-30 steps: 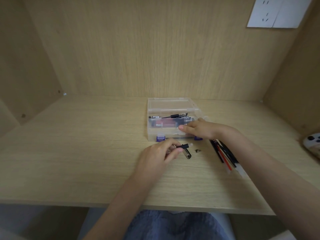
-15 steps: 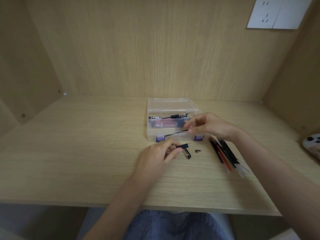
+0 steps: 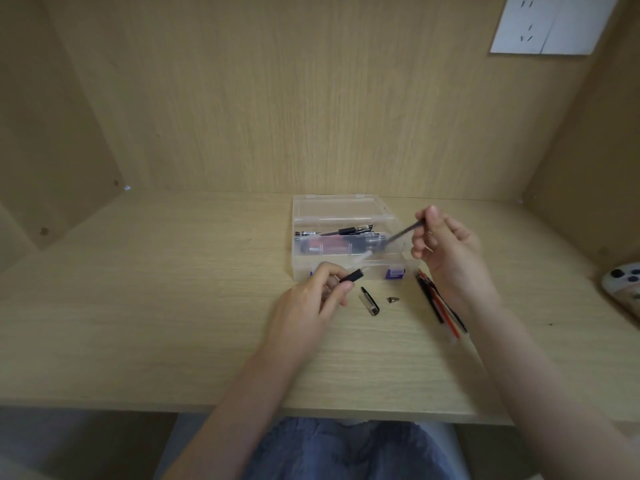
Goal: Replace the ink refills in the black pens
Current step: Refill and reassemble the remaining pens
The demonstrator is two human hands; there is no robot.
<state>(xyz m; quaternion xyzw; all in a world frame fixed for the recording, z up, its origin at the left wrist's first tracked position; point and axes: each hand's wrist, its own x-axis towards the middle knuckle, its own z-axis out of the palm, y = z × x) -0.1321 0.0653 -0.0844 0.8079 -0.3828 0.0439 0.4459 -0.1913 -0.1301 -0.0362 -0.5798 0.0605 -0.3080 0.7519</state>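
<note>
Over the near middle of the table [image 3: 138, 306] I see my left hand [image 3: 311, 303] raised a little. Its thumb and curled fingers grip a pen barrel [image 3: 354, 276] by the black section, and the barrel's clear end points up and away toward the box. My right hand [image 3: 446, 247] sits higher and to the right, fingertips pinching the upper end of a thin dark ink refill [image 3: 401, 233] that slants down-left toward the barrel. The refill is blurred, so I cannot tell whether its lower end has reached the barrel's mouth.

Behind both hands stands a clear plastic box [image 3: 332, 209] with black pens [image 3: 343, 232] inside and a purple clasp [image 3: 394, 273] on its front wall. Just in front of it on the table lie a pen cap [image 3: 370, 302] and, beside that, a small cone-shaped tip piece [image 3: 392, 300]. A bundle of black and red refills [image 3: 437, 306] lies to the right, partly hidden by my right forearm. A pale object with dark spots [image 3: 621, 289] sits at the table's right edge.

Wood panels close the table in on three sides, with a white socket plate [image 3: 550, 26] at the upper right.
</note>
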